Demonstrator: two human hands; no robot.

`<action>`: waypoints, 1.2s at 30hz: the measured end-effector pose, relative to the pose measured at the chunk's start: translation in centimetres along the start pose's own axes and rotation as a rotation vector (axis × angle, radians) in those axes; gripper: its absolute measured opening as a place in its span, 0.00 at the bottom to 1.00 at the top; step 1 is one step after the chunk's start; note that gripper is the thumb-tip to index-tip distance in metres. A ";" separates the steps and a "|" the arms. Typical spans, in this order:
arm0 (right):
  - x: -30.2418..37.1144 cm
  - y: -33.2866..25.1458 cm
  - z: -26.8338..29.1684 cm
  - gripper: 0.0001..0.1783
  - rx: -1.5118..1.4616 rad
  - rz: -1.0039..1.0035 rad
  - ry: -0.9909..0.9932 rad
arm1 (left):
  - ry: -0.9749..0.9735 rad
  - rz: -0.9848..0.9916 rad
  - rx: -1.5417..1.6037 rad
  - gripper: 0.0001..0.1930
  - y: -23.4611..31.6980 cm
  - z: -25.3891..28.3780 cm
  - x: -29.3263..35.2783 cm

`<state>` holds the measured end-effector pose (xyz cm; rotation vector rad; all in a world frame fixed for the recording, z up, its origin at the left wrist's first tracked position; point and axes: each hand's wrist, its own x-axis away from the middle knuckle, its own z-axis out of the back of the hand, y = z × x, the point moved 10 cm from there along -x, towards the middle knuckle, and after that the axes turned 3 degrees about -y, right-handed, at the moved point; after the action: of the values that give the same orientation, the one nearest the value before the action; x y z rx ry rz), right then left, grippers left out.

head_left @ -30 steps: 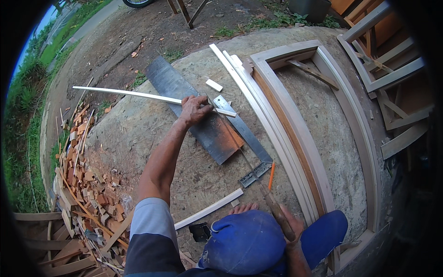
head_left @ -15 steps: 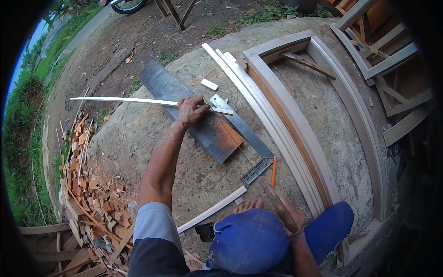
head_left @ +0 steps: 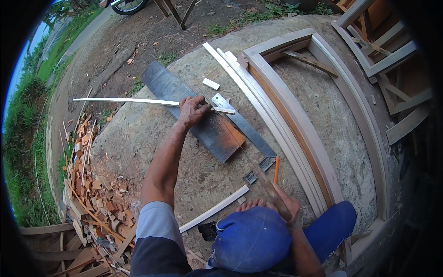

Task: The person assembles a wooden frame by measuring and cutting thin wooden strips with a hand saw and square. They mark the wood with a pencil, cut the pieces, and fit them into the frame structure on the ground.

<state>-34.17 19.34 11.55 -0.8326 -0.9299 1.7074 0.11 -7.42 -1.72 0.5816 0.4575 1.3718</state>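
Observation:
My left hand [head_left: 193,110] is closed over a thin pale wooden strip [head_left: 124,100]. It presses the strip across a dark wooden board [head_left: 166,85] on the ground. In my right hand [head_left: 290,204] is the long wooden handle of a handsaw [head_left: 270,190]. Seen nearly edge-on, the thin blade runs up to the strip, just right of my left fingers. Sawdust dots the board there. Beside the board lies a metal try square [head_left: 249,131], partly crossed by the saw. An orange pencil [head_left: 276,170] lies at the square's corner.
A short pale offcut [head_left: 211,83] lies beyond the board, and another strip [head_left: 214,208] near my foot. Long pale mouldings [head_left: 272,122] and a large wooden frame [head_left: 314,147] stretch along the right. Wood scraps [head_left: 106,203] are heaped at left. My blue-clad knee [head_left: 251,240] is close below.
My right hand and the saw have moved forward, up toward the strip, and the handle now covers part of the square. My left hand still holds the strip in place.

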 end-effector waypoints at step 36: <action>4.9 -0.3 2.1 0.30 0.086 0.051 -0.006 | 0.004 -0.008 -0.031 0.12 -0.1 -0.1 0.1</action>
<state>-37.25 23.71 12.33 -0.8012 -0.8394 1.7822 0.09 -7.31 -1.88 0.5513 0.4407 1.3708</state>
